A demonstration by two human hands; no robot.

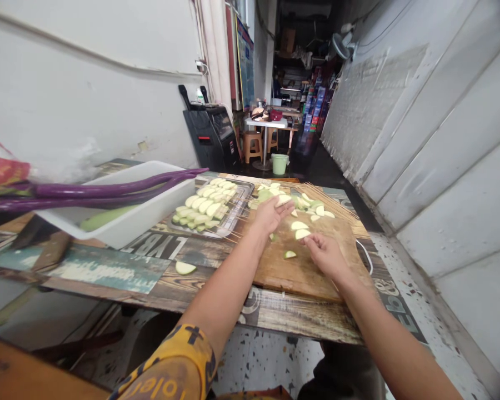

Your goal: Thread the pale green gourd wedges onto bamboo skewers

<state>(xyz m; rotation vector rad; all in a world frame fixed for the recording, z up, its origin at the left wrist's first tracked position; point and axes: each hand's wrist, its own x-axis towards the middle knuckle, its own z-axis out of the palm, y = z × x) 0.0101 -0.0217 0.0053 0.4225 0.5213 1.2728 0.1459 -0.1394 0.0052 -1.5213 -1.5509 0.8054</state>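
Surface: wood-print table (158,278) in a narrow corridor, white wall at 9 o'clock, grey panels at 3. Brown wooden cutting board (300,272) carries pale green half-moon slices (299,225), long axes roughly 9-to-3. Left hand (270,215) grips 1 end slice (284,199) toward 12. Right hand (327,254) curled beside the slices; grasp cannot be told.

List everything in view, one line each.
table: one, patterned wood, centre
cutting board: one, brown, on table at right
loose slices: many, pale green, on board
stray slice: one, pale green, table left of board
metal tray: one, silver, beside board, holding skewered slices
bare skewers: bundle, tan, board's far end
tub: one, white, table's left
aubergines: several, purple, across tub
left hand: one, bare, over far slices
right hand: one, bare, beside a mid-board slice
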